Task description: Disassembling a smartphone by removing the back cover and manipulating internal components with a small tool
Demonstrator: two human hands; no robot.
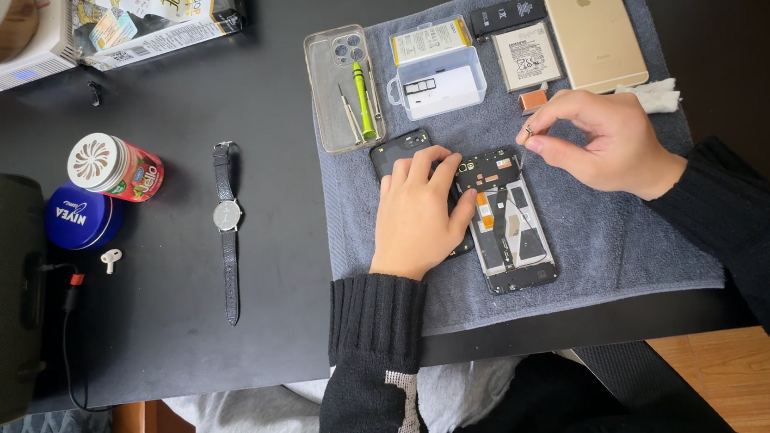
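An opened black phone (pixel 509 233) with its inner parts exposed lies on a grey towel (pixel 593 254). My left hand (pixel 420 213) rests flat on a black back cover (pixel 398 150) beside it, the thumb touching the phone's left edge. My right hand (pixel 603 140) pinches a thin metal screwdriver (pixel 524 144), its tip at the phone's top right corner.
On the towel's far side are a clear case (pixel 329 91) holding a green screwdriver (pixel 363 98), a small clear box (pixel 439 86), two batteries and a gold phone (pixel 593 29) face down. A wristwatch (pixel 228 230), a red can (pixel 116 168) and a blue tin (pixel 79 218) lie left.
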